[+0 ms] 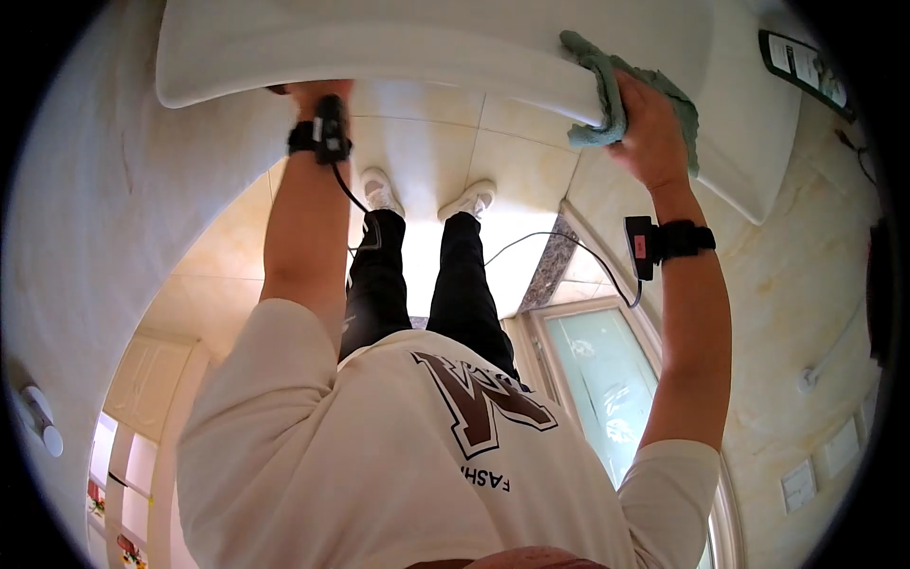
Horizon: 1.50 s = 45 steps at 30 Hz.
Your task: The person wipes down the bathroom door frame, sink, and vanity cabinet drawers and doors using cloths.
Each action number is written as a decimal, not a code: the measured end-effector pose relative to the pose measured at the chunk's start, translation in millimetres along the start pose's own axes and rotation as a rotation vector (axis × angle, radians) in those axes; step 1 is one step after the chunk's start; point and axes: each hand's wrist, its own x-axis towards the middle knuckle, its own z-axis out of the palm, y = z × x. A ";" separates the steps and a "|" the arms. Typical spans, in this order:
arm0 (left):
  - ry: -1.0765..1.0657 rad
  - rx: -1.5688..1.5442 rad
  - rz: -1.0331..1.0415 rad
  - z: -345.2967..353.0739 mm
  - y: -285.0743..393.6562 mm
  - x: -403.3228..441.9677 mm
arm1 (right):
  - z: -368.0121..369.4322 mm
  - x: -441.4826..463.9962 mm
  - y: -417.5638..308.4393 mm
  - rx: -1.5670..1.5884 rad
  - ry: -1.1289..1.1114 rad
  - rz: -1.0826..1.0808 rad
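Observation:
A wide white surface with a curved front edge, perhaps a washbasin (379,43), spans the top of the view. My right hand (648,128) is wrapped round a green cloth (609,90) at the right part of that edge, and the cloth drapes over and under the rim. My left hand (320,95) reaches to the underside of the edge at the left, and its fingers are hidden behind it. Both wrists carry black straps with small devices and cables.
A dark bottle with a white label (806,66) lies at the upper right. Below are my legs and shoes on the tiled floor (417,142). A framed glass door (607,370) stands behind on the right, a cabinet (152,379) on the left. Wall switches (799,486) show at the lower right.

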 end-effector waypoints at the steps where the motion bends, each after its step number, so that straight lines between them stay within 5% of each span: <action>1: 0.005 -0.025 -0.039 -2.1 -15.7 -10.2 | 0.8 -0.5 -1.3 -0.039 0.016 0.007; 4: 0.018 -0.053 -0.105 -9.3 -37.6 -23.5 | 4.1 -1.7 -0.7 -0.074 0.016 0.010; 11: -0.010 0.054 0.085 -13.7 46.2 9.3 | 6.0 0.0 2.5 -0.039 0.054 -0.079; 27: -0.020 0.161 0.086 -54.8 24.6 -20.0 | -4.0 -2.8 -5.0 -0.031 0.098 0.004; 30: -0.011 0.280 0.288 -32.6 27.3 -26.5 | -4.8 0.0 -3.8 -0.151 0.214 0.002; 45: -0.035 0.533 0.669 -3.2 -35.3 -5.5 | -15.3 -19.0 20.8 -0.441 0.865 -0.094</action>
